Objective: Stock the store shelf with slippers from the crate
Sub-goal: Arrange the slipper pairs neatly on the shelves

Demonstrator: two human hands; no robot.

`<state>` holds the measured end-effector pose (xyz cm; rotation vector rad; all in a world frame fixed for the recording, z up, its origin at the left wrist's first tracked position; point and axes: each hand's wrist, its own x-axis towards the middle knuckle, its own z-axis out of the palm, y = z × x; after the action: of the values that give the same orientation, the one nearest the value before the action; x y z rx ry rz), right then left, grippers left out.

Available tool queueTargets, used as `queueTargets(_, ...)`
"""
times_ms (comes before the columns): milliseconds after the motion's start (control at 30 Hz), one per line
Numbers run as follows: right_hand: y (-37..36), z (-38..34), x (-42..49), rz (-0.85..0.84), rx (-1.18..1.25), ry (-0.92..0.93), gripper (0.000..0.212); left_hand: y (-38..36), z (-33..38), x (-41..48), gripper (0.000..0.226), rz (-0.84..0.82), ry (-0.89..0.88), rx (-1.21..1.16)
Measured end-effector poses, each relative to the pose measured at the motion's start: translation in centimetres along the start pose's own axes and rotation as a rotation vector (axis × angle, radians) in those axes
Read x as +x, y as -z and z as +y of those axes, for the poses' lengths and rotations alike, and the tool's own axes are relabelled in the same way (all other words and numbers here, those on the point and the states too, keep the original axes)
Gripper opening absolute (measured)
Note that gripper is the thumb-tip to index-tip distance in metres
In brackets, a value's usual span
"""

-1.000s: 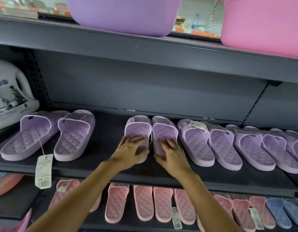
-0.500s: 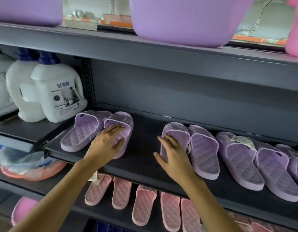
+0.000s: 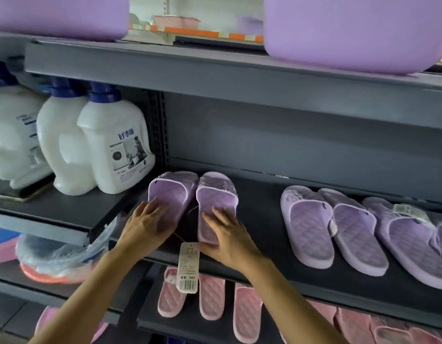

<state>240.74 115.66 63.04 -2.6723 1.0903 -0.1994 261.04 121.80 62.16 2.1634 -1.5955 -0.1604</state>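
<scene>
A pair of lilac quilted slippers lies at the left end of the dark shelf [image 3: 262, 219]. My left hand [image 3: 147, 225] rests with straight fingers on the heel of the left slipper [image 3: 174, 192]. My right hand [image 3: 227, 238] lies flat on the heel of the right slipper [image 3: 217, 194]. A white price tag [image 3: 188, 268] hangs from this pair over the shelf's front edge. More lilac slippers [image 3: 309, 219] lie in a row to the right, with a gap between. The crate is out of view.
White detergent bottles [image 3: 115, 147] stand on the neighbouring shelf to the left. Pink slippers [image 3: 211, 295] fill the shelf below. Lilac plastic basins [image 3: 351, 31] sit on the shelf above. Wrapped items [image 3: 58, 259] lie at lower left.
My right hand left the middle pair and came over to the right slipper of the left pair. My left hand shifted onto the left slipper. The view panned left.
</scene>
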Motion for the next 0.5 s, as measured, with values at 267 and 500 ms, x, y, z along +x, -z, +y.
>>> queueTargets(267,-1.1,0.1,-0.6,0.136,0.051,-0.085,0.075,-1.9,2.5,-0.1,0.061,0.015,-0.072,-0.012)
queueTargets(500,-0.3,3.5,-3.2,0.234,0.062,-0.159,0.072,-3.3,7.5,-0.1,0.057,-0.012,-0.144,-0.084)
